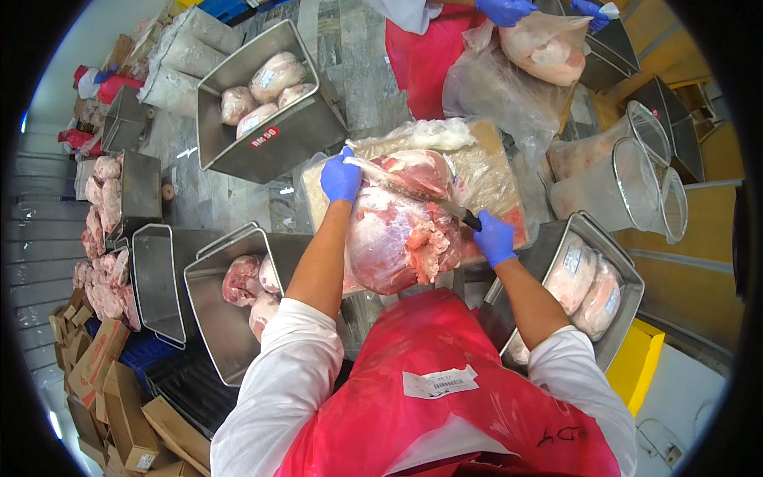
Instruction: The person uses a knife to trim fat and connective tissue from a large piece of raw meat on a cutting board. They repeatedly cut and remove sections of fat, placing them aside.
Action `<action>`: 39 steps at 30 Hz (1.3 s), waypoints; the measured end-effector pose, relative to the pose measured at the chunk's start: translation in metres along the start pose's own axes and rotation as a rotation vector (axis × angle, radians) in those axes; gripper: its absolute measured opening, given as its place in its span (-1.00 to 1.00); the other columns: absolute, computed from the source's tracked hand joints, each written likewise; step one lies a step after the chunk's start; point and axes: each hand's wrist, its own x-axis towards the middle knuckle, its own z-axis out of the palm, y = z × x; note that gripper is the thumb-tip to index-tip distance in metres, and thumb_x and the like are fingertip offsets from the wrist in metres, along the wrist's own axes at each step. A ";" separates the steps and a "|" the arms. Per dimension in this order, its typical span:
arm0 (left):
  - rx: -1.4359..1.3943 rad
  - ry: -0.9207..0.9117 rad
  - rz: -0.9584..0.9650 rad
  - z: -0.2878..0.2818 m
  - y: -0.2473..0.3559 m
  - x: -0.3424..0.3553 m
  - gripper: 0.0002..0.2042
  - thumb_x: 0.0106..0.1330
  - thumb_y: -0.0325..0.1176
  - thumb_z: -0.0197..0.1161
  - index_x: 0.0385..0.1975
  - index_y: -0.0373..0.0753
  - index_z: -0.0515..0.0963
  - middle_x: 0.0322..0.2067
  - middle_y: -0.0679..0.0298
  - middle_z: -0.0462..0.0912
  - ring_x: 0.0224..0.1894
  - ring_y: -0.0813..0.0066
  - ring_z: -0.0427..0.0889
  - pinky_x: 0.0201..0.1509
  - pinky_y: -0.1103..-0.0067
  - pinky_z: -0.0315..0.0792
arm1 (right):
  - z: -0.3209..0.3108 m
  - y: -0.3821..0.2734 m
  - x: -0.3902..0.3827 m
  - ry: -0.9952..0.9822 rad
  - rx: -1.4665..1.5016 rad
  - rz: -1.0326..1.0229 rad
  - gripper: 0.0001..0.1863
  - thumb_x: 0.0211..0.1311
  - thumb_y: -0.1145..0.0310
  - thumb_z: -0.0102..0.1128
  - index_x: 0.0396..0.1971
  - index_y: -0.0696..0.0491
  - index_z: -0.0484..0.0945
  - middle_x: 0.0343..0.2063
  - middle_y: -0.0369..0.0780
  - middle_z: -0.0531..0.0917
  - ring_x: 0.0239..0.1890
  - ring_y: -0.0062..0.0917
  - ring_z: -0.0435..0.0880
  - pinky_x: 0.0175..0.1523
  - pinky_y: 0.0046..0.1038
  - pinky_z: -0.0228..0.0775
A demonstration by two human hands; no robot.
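A large raw cut of meat [389, 238], pink with whitish membrane, lies on a cutting board [502, 171] in front of my red apron. My left hand [342, 176], in a blue glove, is closed on the end of a pale strip along the meat's upper left side. In my gloved right hand [494, 238] is a knife [470, 220] with a black handle. Its blade points left into the meat's right side, so the tip is hidden. Ragged, fatty flesh [433, 242] hangs at the meat's right front. Crumpled clear plastic [433, 133] lies along the board's far edge.
Metal bins of wrapped meat stand at the far left [238, 163], near left [211, 334] and right [628, 278]. Bag-lined hoops [620, 183] stand farther right. Across the table, a co-worker's blue-gloved hands [507, 11] hold a bagged piece [548, 48]. Cardboard boxes [119, 405] lie lower left.
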 end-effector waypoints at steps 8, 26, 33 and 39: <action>-0.018 -0.051 -0.009 -0.016 -0.006 0.007 -0.57 0.45 -0.03 0.19 -0.23 -0.36 0.73 -0.22 -0.14 0.75 -0.13 -0.08 0.75 -0.02 0.21 0.52 | -0.025 -0.013 0.021 -0.161 0.061 -0.057 -0.84 0.26 0.20 0.20 -0.28 -0.05 0.54 -0.47 -0.05 0.71 -0.37 -0.03 0.73 -0.24 0.02 0.54; 0.295 -0.578 0.909 -0.055 0.039 -0.134 -0.63 0.46 0.01 0.17 -0.33 -0.22 0.60 -0.44 -0.09 0.69 -0.34 -0.16 0.69 -0.22 0.09 0.54 | -0.186 -0.019 -0.116 -0.112 0.182 0.047 -0.65 0.38 0.03 0.26 -0.10 0.01 0.60 -0.34 -0.05 0.71 -0.27 -0.02 0.71 -0.19 -0.08 0.54; 0.119 -0.426 0.830 -0.055 0.030 -0.156 -0.72 0.46 -0.12 0.18 -0.35 -0.22 0.55 -0.49 -0.08 0.66 -0.37 -0.17 0.67 -0.30 0.07 0.52 | -0.195 -0.038 -0.140 -0.134 0.210 0.174 -0.65 0.35 0.06 0.30 -0.11 0.04 0.61 -0.28 -0.03 0.73 -0.24 -0.02 0.72 -0.17 -0.13 0.57; 0.090 -0.327 0.704 -0.039 0.053 -0.158 -0.76 0.42 -0.13 0.20 -0.23 -0.19 0.57 -0.38 -0.10 0.70 -0.32 -0.18 0.69 -0.24 0.07 0.54 | -0.198 -0.037 -0.145 -0.105 0.260 0.223 -0.66 0.33 0.08 0.33 -0.11 0.03 0.61 -0.32 -0.02 0.73 -0.26 -0.03 0.73 -0.19 -0.15 0.57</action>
